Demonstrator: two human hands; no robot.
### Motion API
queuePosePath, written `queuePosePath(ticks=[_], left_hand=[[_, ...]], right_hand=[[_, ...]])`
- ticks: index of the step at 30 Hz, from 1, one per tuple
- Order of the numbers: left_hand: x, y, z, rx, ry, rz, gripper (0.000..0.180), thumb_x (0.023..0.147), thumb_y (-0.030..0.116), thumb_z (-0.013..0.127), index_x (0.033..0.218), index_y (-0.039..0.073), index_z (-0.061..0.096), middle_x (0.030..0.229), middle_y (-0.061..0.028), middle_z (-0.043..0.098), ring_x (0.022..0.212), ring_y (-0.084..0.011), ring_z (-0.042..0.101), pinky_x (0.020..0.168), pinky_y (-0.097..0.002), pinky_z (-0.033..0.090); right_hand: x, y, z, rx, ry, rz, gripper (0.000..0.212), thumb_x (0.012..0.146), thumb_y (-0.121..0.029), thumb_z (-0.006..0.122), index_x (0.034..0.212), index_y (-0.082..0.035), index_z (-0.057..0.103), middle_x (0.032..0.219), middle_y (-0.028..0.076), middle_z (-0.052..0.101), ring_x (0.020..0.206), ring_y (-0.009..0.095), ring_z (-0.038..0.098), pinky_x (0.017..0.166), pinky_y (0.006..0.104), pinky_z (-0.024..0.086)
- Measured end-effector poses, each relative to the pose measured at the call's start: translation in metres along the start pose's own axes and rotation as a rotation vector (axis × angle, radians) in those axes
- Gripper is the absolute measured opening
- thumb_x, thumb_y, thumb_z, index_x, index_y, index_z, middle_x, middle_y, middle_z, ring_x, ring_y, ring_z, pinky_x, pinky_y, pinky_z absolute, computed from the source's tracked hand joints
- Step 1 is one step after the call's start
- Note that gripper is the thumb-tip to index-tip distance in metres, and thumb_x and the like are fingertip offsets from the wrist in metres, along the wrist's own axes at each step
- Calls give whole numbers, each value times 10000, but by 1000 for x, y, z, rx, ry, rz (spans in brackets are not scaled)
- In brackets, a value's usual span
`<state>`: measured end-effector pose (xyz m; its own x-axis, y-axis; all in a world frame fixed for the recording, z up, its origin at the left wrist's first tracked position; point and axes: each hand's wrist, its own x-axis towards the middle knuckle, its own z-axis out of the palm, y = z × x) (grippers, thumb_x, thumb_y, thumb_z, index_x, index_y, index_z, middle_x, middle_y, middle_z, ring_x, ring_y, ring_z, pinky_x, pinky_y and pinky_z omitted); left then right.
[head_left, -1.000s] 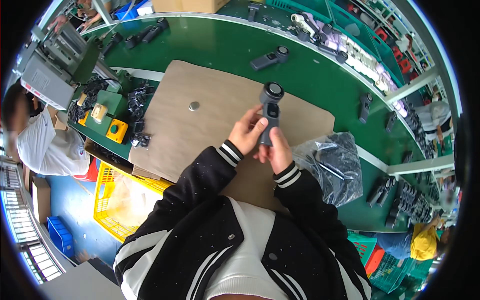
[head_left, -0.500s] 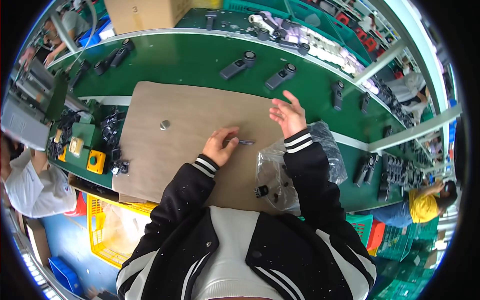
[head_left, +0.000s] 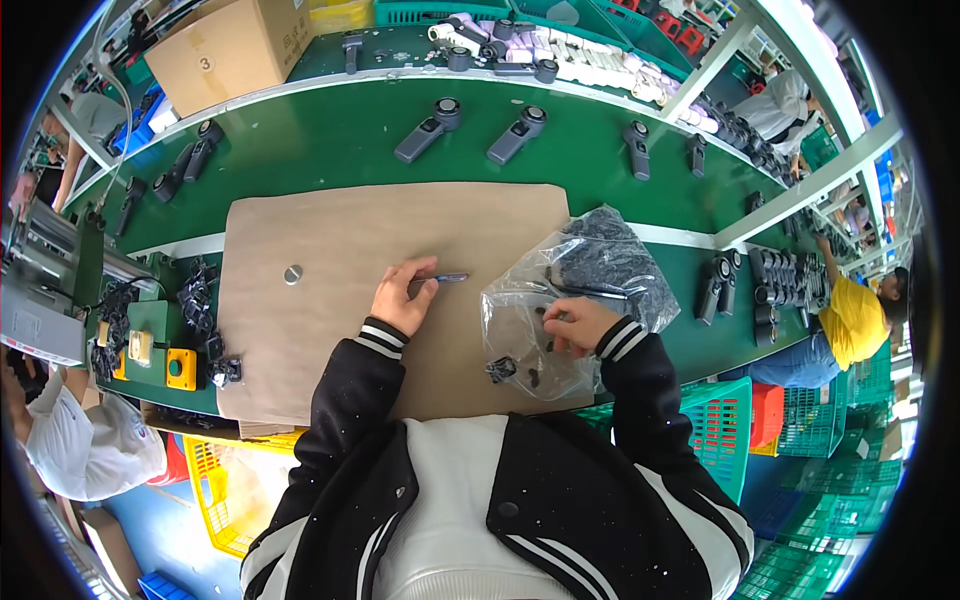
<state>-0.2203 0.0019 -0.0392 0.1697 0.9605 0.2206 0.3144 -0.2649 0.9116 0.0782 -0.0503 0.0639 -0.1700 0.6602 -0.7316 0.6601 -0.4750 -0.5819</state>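
Observation:
My left hand (head_left: 403, 298) rests over the brown sheet (head_left: 330, 350), thumb and fingers closed on a slim dark strip (head_left: 452, 278) that sticks out to the right. My right hand (head_left: 580, 325) is over a clear plastic bag (head_left: 515, 310), fingers curled down and pinched together; whatever may be between the fingertips is hidden. Several small black pieces lie in or under the film around those fingertips. A small black part (head_left: 500, 370) lies at the bag's near left edge. Farther left on the sheet sits a round silvery disc (head_left: 293, 274).
Grey handheld devices with round heads (head_left: 430, 131) lie along the green belt (head_left: 330, 130). At left stands a green fixture with a yellow button box (head_left: 181, 369), beside black cables. A cardboard box (head_left: 225, 60) stands at the back left. A yellow basket (head_left: 215, 490) is below the table.
My right hand has come down from above the sheet's right side to the plastic bag, its fingers closing. My left hand keeps the slim strip. The whole view has shifted.

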Motion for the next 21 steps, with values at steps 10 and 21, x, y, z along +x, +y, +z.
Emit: queuePosePath(ticks=[10,21], left_hand=[[-6,4,12,502,13,177,330,754,30,615,1062,138,669,966,-31,604,873,-220,530,825,-318,403],[-5,-5,11,432,53,113,247,772,61,615,993,147,685,923,1,589,850,-207,520,805,-311,371]], right_hand=[[34,32,42,-410,425,-395,237,784,-258,692,908,-89,583,679,48,608,603,219,572,590,332,456],[20,35,24,-269,396,-243,205,776,-231,666,854,-96,533,668,54,606,638,275,597,614,373,449]])
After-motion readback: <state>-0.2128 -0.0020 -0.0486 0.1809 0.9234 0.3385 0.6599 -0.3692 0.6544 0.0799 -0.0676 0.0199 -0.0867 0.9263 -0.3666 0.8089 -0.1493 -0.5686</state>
